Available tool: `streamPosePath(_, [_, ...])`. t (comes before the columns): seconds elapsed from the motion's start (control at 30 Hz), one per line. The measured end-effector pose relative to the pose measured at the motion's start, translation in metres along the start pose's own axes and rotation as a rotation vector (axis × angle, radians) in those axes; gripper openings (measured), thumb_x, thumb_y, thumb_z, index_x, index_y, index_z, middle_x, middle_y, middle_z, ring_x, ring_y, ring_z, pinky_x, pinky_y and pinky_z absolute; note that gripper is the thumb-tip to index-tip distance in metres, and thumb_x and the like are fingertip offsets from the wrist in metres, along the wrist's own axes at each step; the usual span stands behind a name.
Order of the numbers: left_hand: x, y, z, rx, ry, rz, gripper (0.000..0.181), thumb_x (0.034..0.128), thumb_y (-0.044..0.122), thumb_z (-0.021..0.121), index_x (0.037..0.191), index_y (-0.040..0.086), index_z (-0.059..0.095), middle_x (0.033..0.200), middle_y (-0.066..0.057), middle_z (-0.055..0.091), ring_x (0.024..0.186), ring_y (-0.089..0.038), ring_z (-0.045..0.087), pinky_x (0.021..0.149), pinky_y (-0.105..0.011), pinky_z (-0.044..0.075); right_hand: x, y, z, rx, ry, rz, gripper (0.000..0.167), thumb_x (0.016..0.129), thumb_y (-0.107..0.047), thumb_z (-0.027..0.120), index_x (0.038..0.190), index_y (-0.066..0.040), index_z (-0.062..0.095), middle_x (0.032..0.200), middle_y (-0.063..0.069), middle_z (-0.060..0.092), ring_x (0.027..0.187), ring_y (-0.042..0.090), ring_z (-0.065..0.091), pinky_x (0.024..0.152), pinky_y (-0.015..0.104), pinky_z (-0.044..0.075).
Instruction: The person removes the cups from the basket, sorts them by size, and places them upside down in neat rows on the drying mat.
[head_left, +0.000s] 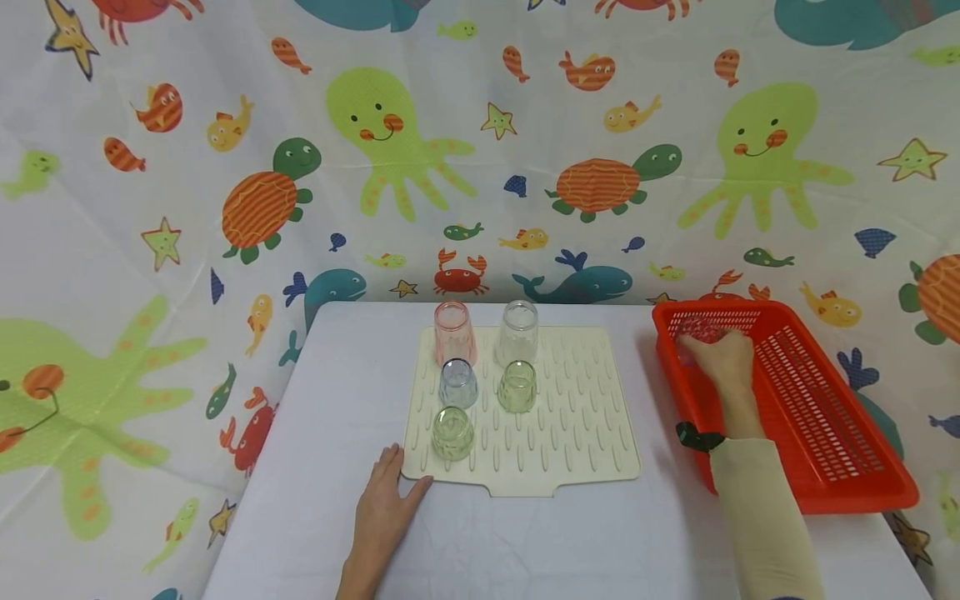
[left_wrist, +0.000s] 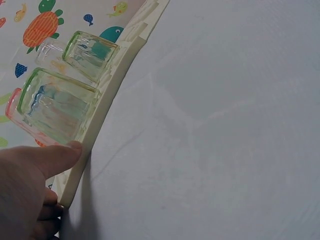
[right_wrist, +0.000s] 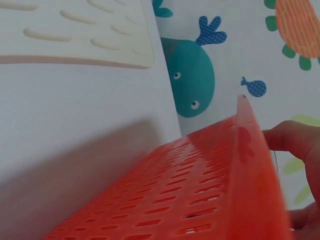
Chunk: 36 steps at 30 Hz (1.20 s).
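Note:
A cream drying mat [head_left: 570, 417] with raised ridges lies on the table, bearing several drinking glasses. They are a tall pink glass [head_left: 454, 335], a tall clear glass [head_left: 517, 333], a small blue glass [head_left: 458, 383] and two green ones, the nearer green glass [head_left: 452, 433] by the mat's front left corner. With fingers fairly straight, my left hand [head_left: 384, 504] touches that corner; the thumb lies against its edge. Inside the far left end of a red plastic basket [head_left: 847, 492], my right hand [head_left: 723, 358] holds a see-through pinkish glass [head_left: 697, 327], mostly hidden by the hand and basket.
The basket has slotted walls and stands to the right of the mat, its raised rim [right_wrist: 250, 150] close to my right hand. A white cloth [head_left: 600, 542] covers the table. Behind hangs a sea-animal curtain [head_left: 480, 183].

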<state>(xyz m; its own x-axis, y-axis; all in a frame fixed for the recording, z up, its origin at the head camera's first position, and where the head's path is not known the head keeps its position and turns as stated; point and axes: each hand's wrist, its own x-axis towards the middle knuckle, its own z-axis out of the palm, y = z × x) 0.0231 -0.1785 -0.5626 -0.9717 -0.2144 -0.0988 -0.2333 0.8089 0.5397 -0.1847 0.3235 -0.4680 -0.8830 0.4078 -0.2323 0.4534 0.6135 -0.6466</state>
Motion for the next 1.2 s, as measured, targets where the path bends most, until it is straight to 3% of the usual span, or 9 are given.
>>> streamPosePath(0.27, [0.000, 0.001, -0.001, -0.002, 0.000, 0.007, 0.078, 0.0888, 0.042, 0.074, 0.145, -0.005, 0.047, 0.156, -0.023, 0.042, 0.147, -0.041, 0.037, 0.119, -0.056, 0.036, -0.003, -0.005, -0.005, 0.049, 0.043, -0.034, 0.088, 0.091, -0.053, 0.064, 0.150, 0.005, 0.034, 0.142, 0.029, 0.051, 0.117, 0.043, 0.054, 0.101, 0.060, 0.054])
streamPosePath(0.47, [0.000, 0.001, -0.001, 0.005, 0.007, 0.018, 0.079, 0.0882, 0.042, 0.075, 0.144, -0.007, 0.047, 0.155, -0.024, 0.043, 0.146, -0.041, 0.037, 0.119, -0.056, 0.035, -0.010, -0.011, -0.008, 0.071, 0.132, -0.098, 0.079, 0.089, -0.051, 0.067, 0.143, 0.004, 0.048, 0.133, 0.026, 0.061, 0.112, 0.038, 0.057, 0.094, 0.053, 0.059])
streamPosePath(0.73, [0.000, 0.001, 0.000, 0.017, 0.010, 0.012, 0.079, 0.0877, 0.041, 0.075, 0.144, -0.006, 0.047, 0.155, -0.023, 0.043, 0.146, -0.041, 0.038, 0.119, -0.056, 0.036, -0.023, -0.023, -0.015, 0.119, 0.134, -0.090, 0.089, 0.090, -0.050, 0.066, 0.154, 0.000, 0.030, 0.152, 0.024, 0.041, 0.134, 0.041, 0.042, 0.106, 0.062, 0.049])
streamPosePath(1.2, [0.000, 0.002, -0.001, 0.021, 0.013, 0.010, 0.079, 0.0878, 0.042, 0.075, 0.144, -0.005, 0.047, 0.155, -0.022, 0.044, 0.146, -0.040, 0.037, 0.119, -0.055, 0.036, -0.053, -0.047, -0.018, 0.128, 0.208, -0.187, 0.086, 0.089, -0.050, 0.068, 0.153, -0.007, 0.031, 0.152, 0.017, 0.040, 0.138, 0.033, 0.039, 0.106, 0.061, 0.050])
